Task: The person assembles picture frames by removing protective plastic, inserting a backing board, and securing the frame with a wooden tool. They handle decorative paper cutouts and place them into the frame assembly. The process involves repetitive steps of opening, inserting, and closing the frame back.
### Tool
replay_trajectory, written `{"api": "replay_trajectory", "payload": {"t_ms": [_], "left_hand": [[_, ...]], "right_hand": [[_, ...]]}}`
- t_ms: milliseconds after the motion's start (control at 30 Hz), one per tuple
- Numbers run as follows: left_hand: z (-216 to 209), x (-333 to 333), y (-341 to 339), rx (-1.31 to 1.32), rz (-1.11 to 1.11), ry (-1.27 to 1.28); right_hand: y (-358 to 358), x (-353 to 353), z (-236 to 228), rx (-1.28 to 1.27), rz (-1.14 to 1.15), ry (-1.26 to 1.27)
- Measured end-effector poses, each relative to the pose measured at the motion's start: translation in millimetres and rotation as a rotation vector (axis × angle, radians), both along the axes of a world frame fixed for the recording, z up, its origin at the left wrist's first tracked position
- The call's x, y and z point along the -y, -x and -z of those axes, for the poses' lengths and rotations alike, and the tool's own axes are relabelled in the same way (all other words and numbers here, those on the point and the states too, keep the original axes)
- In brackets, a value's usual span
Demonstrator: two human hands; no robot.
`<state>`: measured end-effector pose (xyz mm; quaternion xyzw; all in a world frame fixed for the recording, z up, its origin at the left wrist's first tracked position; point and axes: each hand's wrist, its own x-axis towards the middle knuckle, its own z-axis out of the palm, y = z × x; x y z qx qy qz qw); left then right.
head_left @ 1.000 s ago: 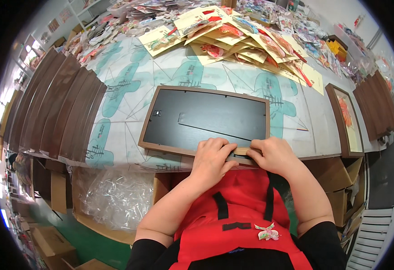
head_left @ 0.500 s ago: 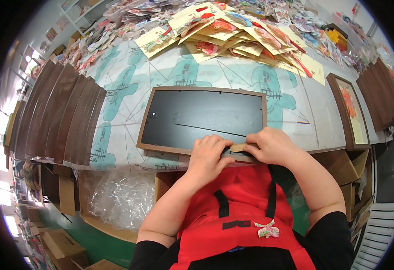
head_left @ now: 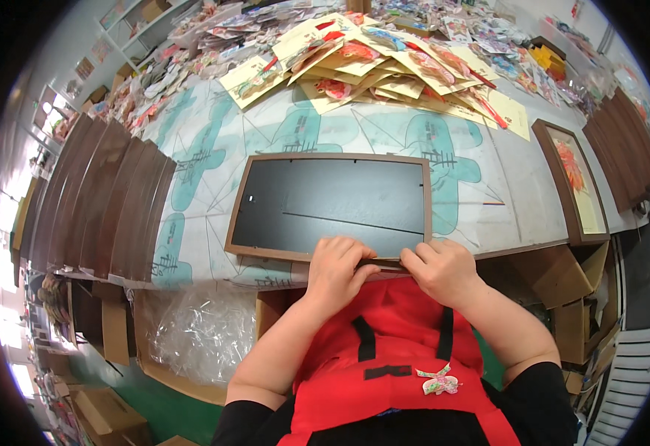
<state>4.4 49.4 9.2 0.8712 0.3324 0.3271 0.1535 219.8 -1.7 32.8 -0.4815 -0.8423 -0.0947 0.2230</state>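
- The frame [head_left: 330, 206] is lying face down on the tabletop [head_left: 503, 186], its dark backing board facing up, its near edge at the tabletop's front edge just before the person's red apron [head_left: 392, 349].
- The left hand [head_left: 337, 269] is pressing on the frame's near rail, fingers curled together over the edge and thumb tucked underneath as far as can be told.
- The right hand [head_left: 440, 269] is sitting just beside it on the same rail, fingers bent and pinching down on the edge; neither hand is lifting the frame.
- Judging by this, the backing board is already sitting inside the frame, and the hands are working on fastening or seating it along the near side; whether the other three sides are secured cannot be told.
- A stack of brown frames [head_left: 102, 193] is leaning in a row at the left, and more [head_left: 629, 149] are standing at the right.
- One framed picture [head_left: 571, 182] is lying face up at the right.
- Yellow picture sheets [head_left: 384, 70] are lying fanned out at the far side, so much work seems to be remaining.
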Motion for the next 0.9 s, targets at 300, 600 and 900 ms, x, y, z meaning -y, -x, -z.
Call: {"api": "replay_trajectory", "payload": {"t_ms": [300,600,900], "left_hand": [[8,14,-7,0.101,-0.11,-0.055],[-11,-30,72,-0.102,-0.19,-0.021],[-20,14,-14,-0.126,-0.073,0.0]], "right_hand": [[-38,9,17,-1.535,0.25,0.545],[-54,26,20,-1.147,0.303,0.499],[-18,-27,-6,-0.309,0.127,0.335]]}}
